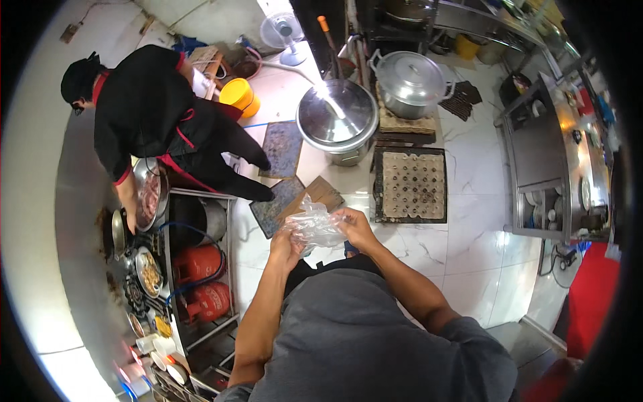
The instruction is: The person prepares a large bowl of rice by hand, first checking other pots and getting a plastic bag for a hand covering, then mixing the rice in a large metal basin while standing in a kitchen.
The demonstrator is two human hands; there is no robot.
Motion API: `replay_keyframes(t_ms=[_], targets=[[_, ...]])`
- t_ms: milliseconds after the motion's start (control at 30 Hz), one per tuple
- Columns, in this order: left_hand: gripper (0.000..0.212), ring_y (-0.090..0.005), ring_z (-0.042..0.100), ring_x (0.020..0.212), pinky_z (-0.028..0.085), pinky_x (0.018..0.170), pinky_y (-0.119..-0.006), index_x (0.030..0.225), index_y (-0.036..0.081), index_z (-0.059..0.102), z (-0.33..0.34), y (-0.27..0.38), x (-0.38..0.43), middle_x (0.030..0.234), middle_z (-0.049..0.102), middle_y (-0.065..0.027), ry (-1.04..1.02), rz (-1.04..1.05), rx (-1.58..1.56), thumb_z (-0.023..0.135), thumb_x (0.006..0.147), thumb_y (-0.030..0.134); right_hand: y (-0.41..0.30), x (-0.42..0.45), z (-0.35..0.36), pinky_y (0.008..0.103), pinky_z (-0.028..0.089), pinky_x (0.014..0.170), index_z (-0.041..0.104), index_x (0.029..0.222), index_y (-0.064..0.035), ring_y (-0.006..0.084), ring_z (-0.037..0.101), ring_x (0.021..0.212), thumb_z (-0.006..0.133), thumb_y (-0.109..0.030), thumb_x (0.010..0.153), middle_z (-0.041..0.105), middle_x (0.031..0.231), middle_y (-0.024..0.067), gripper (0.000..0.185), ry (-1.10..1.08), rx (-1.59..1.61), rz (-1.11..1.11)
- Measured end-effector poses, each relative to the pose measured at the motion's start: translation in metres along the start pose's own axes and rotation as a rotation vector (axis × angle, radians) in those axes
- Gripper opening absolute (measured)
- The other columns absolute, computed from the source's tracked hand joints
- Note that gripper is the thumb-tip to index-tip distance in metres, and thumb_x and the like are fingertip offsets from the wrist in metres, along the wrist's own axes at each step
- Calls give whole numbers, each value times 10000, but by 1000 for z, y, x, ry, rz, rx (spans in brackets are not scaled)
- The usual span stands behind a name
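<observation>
A crumpled clear plastic bag (316,223) spans the gap between my two hands, in front of my body. My left hand (287,247) grips its left side with curled fingers. Its right side is pinched in my right hand (354,228), thumb against fingertips. Whether anything lies inside the bag is hard to tell through the folds and glare. Below the bag, a flattened piece of cardboard (314,198) lies on a dark floor mat (269,208).
A co-worker (145,105) stands at the left by a stove with a bowl of meat (148,196). Red gas cylinders (203,301) sit beneath. Ahead are a large lidded pot (336,115), a second lidded pot (412,83) and an egg tray (413,183). A steel cabinet (535,145) stands right.
</observation>
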State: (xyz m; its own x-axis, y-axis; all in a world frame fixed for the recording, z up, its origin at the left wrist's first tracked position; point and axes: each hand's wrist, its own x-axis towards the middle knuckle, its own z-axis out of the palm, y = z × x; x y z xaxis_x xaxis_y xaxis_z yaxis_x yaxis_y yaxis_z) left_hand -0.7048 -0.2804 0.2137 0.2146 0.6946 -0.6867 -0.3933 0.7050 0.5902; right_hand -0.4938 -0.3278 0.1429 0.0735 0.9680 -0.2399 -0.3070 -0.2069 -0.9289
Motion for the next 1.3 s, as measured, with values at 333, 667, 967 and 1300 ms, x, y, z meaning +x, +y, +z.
replay_keyframes(t_ms=[333,667,967,1300], targets=[[224,-235,641,1138,501,1058,-418,1232,38,589,62,7,-5,1174,659,-86,-342,10,-68,552,1028,120,-17,12,-60,295,498,714,718,1037,-37,140,634,769,571,88,823,711,897,84,288,475,-522,-249],[266,-129,603,769,511,731,-313,983,42,634,8,33,-18,877,645,-19,-144,221,418,686,969,302,-47,46,17,295,504,582,664,1018,-8,179,593,617,540,-24,946,630,767,56,144,350,675,501],[169,-96,507,574,407,497,-288,857,76,656,-17,16,58,688,532,20,154,324,169,506,924,116,-53,4,24,225,386,548,610,1116,-38,53,440,585,569,-71,955,543,700,-50,170,218,-263,74],[194,-331,661,881,501,809,-425,1047,-2,660,46,6,51,884,687,-186,-174,779,767,518,923,43,-102,-69,90,311,477,909,634,1188,5,204,618,1029,706,-46,862,648,1086,102,337,453,-767,-518]])
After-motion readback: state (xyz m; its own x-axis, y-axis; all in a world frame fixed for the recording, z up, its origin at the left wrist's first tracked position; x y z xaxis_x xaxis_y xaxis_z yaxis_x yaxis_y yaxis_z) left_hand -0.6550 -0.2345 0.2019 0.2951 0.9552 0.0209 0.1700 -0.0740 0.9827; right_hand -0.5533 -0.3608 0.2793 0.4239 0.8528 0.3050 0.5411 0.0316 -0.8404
